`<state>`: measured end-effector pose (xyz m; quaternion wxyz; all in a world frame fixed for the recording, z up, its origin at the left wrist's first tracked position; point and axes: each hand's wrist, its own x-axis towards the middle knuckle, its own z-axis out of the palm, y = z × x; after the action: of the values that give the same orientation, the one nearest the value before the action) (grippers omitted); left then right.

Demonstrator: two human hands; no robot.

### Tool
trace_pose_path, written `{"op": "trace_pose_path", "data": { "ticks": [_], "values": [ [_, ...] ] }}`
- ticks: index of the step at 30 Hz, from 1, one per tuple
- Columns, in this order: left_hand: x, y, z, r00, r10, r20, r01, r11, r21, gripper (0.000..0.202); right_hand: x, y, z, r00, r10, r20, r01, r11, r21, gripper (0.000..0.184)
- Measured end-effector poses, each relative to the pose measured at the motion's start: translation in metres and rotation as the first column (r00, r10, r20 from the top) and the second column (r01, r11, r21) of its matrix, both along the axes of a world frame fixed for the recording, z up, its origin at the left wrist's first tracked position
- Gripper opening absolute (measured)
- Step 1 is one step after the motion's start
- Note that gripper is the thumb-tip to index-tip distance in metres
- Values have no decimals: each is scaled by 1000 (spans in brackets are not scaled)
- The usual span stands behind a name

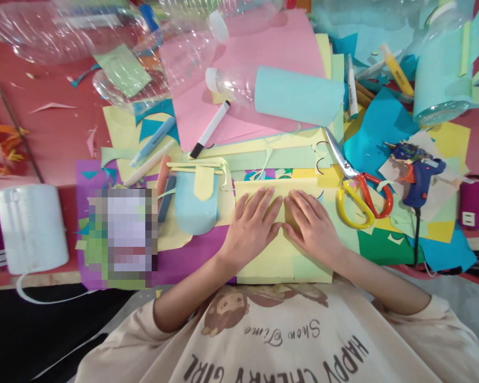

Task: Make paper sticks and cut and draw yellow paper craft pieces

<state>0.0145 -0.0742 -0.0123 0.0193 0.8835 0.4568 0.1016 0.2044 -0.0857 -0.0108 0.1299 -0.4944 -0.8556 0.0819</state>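
A pale yellow sheet of paper (279, 260) lies in front of me, its far edge seemingly folded over. On its left half my left hand (254, 226) rests flat, fingers stretched out. My right hand (313, 229) presses flat on the right half, its fingertips close to those of the left. Neither hand holds anything. Right of the sheet lie scissors (357, 181) with red and yellow handles. To the left is a light blue paper piece (195, 207) with a rounded end and a small yellow tab on it.
A bottle wrapped in light blue paper (299, 93) lies on pink paper (247, 42). A blue glue gun (419, 183) sits at right, its cord running to the table edge. A black-and-white marker (211, 129), a white case (32, 229) and clear plastic bottles (80, 32) are around.
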Motion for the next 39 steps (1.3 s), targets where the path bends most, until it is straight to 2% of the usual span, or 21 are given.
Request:
{"op": "trace_pose_path", "data": {
  "ticks": [6, 12, 17, 23, 27, 31, 39],
  "values": [
    [1, 2, 4, 1000, 1, 7, -1, 1000, -6, 44, -2, 1, 0, 999, 11, 37, -12, 999, 41, 48],
    [3, 7, 14, 1000, 11, -16, -12, 996, -86, 45, -3, 7, 8, 997, 22, 73, -23, 1000, 17, 42],
    [5, 9, 18, 998, 27, -60, -34, 993, -110, 44, -7, 16, 17, 984, 68, 163, -65, 998, -28, 28],
    [8, 14, 23, 995, 9, -96, -18, 995, -94, 46, -16, 22, 28, 943, 102, 316, -111, 994, 9, 22],
    [8, 17, 24, 994, -10, -109, 1, 997, -76, 45, -17, 26, 32, 932, 133, 337, -121, 991, -55, 21],
    [6, 19, 26, 992, -19, -123, 4, 992, -124, 42, -15, 30, 33, 935, 155, 320, -133, 987, -92, 21],
    [5, 22, 30, 992, -14, -124, -9, 983, -183, 35, -8, 46, 29, 919, 226, 322, -218, 974, -61, 24]
  ]
}}
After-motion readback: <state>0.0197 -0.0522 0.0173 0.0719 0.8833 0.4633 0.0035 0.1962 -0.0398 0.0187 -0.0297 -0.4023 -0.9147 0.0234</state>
